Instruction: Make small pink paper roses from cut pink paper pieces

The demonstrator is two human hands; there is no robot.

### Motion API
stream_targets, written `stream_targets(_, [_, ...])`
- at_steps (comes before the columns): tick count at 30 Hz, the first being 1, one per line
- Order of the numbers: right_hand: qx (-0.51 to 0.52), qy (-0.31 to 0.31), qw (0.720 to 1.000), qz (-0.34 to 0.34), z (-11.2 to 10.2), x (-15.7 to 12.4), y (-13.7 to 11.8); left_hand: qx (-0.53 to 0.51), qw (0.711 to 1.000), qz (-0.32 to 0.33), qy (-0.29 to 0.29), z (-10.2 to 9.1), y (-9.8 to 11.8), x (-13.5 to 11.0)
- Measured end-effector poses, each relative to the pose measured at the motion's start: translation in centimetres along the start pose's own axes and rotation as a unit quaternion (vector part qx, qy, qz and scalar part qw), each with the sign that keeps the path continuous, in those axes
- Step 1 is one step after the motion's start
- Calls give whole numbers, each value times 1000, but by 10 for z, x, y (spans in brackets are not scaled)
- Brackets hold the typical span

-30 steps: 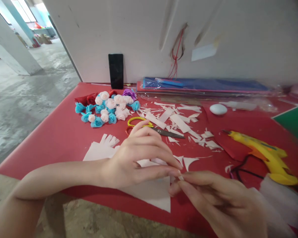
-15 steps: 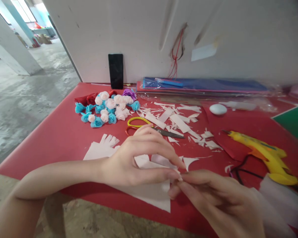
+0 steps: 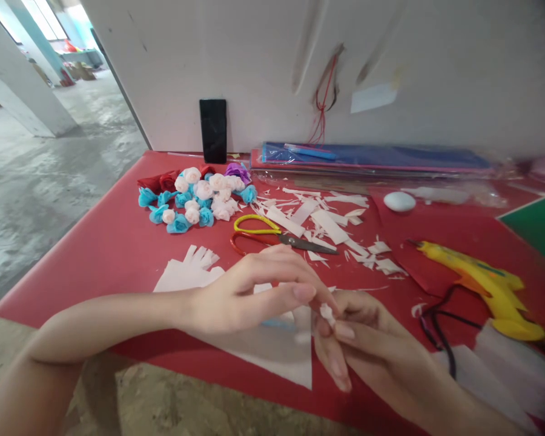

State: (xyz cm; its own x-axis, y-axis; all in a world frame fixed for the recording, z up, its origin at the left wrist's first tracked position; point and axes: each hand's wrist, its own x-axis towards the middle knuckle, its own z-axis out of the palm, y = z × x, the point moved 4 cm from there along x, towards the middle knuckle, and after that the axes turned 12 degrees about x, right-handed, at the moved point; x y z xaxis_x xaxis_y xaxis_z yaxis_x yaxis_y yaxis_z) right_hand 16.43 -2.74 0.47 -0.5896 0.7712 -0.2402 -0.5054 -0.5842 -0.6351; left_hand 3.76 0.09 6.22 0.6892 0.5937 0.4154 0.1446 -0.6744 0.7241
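Note:
Between the thumb and fingers of my right hand (image 3: pixel 381 339) is a small rolled white paper flower bud (image 3: pixel 327 313). My left hand (image 3: pixel 258 290) reaches in from the left with its fingers stretched out, thumb raised apart from the bud and fingertips close against its far side. Whether those fingertips touch it I cannot tell. Beneath the left hand lies a white paper sheet (image 3: pixel 263 354), its far left edge cut into strips. Just beyond the knuckles rest scissors (image 3: pixel 300 243) with yellow and red handles, blades pointing right.
Paper scraps (image 3: pixel 329 225) lie scattered behind the scissors. Blue, white, red and purple paper flowers (image 3: pixel 203 191) are heaped at the back left, near an upright black phone (image 3: pixel 213 131). To the right are a yellow glue gun (image 3: pixel 481 278) with its dark cord and a white egg-shaped object (image 3: pixel 399 201).
My left thumb has lifted off the bud. My right hand has turned, and the bud shows more plainly in its fingers. The scissors and flowers stay where they were.

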Motion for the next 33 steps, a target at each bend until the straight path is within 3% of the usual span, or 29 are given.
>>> stream_targets(3, [36, -7, 999, 18, -2, 5, 2, -10, 1000, -20, 0, 0, -1, 0])
stream_targets(23, [23, -59, 998, 30, -8, 5, 9, -154, 982, -108, -25, 3, -4, -3])
stream_targets(33, [41, -60, 997, 39, -8, 7, 10, -129, 989, -71, -30, 4, -1, -1])
